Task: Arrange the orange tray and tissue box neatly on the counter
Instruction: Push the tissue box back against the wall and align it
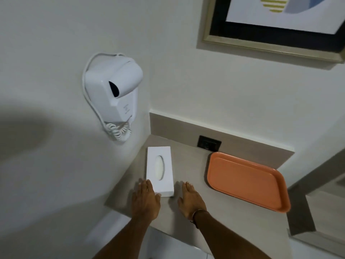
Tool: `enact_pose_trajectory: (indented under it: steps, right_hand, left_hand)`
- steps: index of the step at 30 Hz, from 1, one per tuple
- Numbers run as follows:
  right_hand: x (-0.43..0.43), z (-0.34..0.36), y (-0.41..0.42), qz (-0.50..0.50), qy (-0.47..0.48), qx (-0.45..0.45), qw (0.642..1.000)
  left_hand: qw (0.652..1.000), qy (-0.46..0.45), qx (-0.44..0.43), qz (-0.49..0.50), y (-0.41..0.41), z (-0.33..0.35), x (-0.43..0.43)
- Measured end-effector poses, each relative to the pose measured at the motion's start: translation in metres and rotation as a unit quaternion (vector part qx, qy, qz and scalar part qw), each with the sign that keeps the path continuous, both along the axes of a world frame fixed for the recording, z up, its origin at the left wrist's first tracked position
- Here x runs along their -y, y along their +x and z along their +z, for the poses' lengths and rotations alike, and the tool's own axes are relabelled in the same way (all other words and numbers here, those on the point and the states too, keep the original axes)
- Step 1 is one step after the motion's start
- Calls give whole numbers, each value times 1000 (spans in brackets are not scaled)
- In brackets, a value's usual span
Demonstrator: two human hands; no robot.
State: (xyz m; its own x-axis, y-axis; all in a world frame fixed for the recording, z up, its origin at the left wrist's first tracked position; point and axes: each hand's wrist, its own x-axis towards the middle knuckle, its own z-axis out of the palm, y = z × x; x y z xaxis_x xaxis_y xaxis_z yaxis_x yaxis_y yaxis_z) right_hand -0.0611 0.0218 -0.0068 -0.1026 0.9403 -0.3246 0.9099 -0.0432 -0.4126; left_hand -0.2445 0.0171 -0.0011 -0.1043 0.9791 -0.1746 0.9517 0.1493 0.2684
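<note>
**Hands flanking the tissue box on the counter**

Hanging on the wall in the left half of the frame is a white hair dryer (119,90) in its holder, with a coiled cord (117,130) bunched below it. A framed picture (276,25) fills the upper right corner. A dark wall socket (209,143) sits in the grey backsplash, just above the far edge of the counter (188,165), between the two task items. Nothing lies on the bare counter between them.

The tissue box (160,170) is plain white, long and narrow, with an oval opening on top. It lies flat at lower centre, near the left end of the counter, its long side running away from the person. The orange tray (246,182) is a shallow rounded rectangle, empty, lying flat at the right and set at an angle to the box, well apart from it. Its near corner reaches the counter's front edge.

The left hand (145,200) is flat with fingers extended, touching the box's near left corner. The right hand (190,200), also flat and loosely spread, is just beside the box's near right corner, gripping nothing; contact with the box cannot be told. A thin band circles the right wrist.
</note>
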Motion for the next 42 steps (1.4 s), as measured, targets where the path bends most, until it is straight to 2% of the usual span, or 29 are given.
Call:
enact_pose_trajectory:
  steps: [4,12,17,28,42]
  right_hand:
    - [-30,-10,-37,-43,-34,-31,998]
    - [-54,-26,-57,-160,-92,-110,977]
    - [-53,-33,-60,-211,-64,-185,958]
    - [-101,-19,-81,-239,-30,-257,936]
    - [-161,-34,-101,-268,-53,-220,936]
  left_hand:
    - [999,-11,26,15,-21,-20,-27]
    - [981,-68,168,72,-14,-40,-49]
    - [967,-72,216,111,-7,-39,-50]
    - [969,-44,222,103,-29,-31,-118]
    - [966,-43,241,88,-50,-51,-177]
